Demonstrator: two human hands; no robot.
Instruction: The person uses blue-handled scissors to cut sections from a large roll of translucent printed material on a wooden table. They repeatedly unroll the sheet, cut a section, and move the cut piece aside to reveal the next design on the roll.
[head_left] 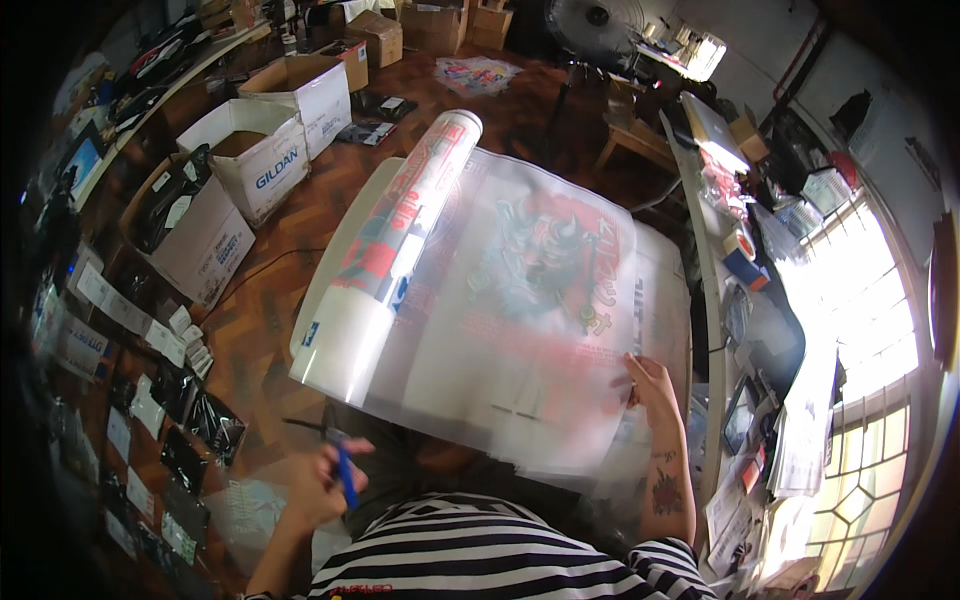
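Observation:
A large translucent printed film sheet spreads over a work surface before me, with a red and dark horned-mask design on it. Its left part is wound into a thick roll lying at a slant. At the sheet's right edge, my right hand pinches the film between thumb and fingers. My left hand is at the lower left, off the sheet, closed around scissors with blue handles. Their dark blades point away to the left and are blurred.
Open cardboard boxes stand on the wooden floor at the left. Black and clear packages lie at the lower left. A long cluttered bench runs along the right under a bright window. A standing fan is at the back.

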